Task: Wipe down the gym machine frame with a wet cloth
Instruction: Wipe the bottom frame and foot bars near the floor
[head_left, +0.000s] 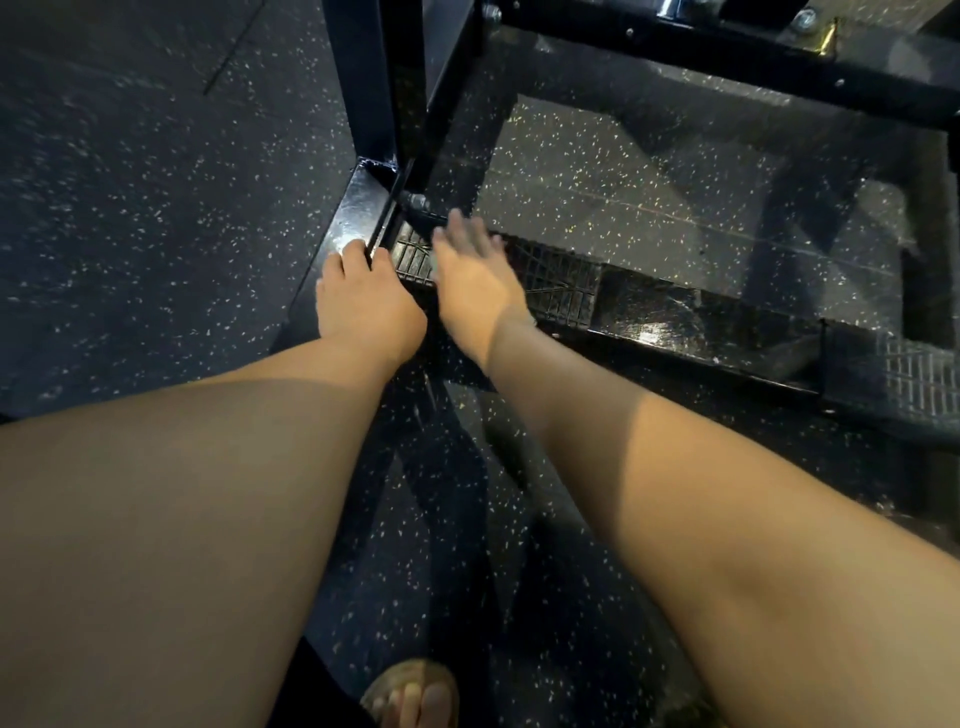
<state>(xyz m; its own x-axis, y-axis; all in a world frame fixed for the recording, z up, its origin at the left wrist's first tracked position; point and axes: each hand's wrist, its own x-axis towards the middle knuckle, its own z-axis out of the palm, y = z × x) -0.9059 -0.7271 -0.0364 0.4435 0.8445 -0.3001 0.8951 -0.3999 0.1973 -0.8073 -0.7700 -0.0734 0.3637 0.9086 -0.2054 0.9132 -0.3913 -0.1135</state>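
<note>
The black gym machine frame has a glossy, wet-looking base rail running from the corner post to the right. My left hand is at the corner of the base, its fingers curled down around a thin black strip that rises along the post. My right hand hovers just to the right, over the ribbed rubber pad on the rail. Its fingers are straight and blurred, and it holds nothing. No cloth shows in either hand.
Dark speckled rubber floor surrounds the machine. A second ribbed pad sits at the rail's right end. Upper crossbars with bolts run overhead at the top right. My sandalled foot stands at the bottom edge.
</note>
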